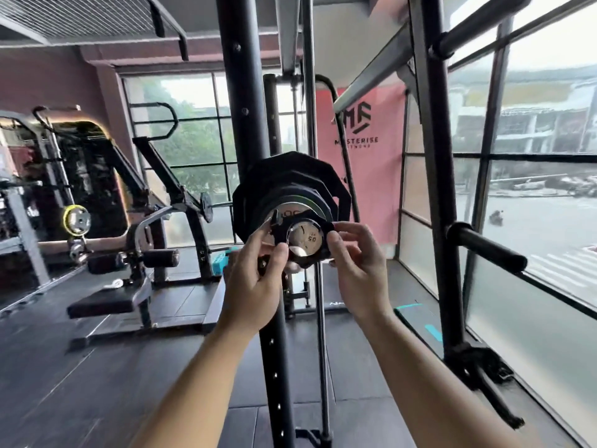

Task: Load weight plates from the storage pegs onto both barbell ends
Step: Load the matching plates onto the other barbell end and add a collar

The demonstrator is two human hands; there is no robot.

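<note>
The left hand [255, 286] and right hand [358, 273] pinch a black collar [280, 233] ringing the bar end [305, 239]; plates [290, 182] sit loaded just behind; judged step: locking this side; next, slide the collar flush and clamp it.

The barbell end [305, 242] sits at the centre with a collar [280, 232] around it and weight plates [290, 185] stacked behind, the left hand [255, 279] holding the collar's left side, the right hand [358, 270] its right, and a storage peg [484, 250] well apart rightward.
</note>
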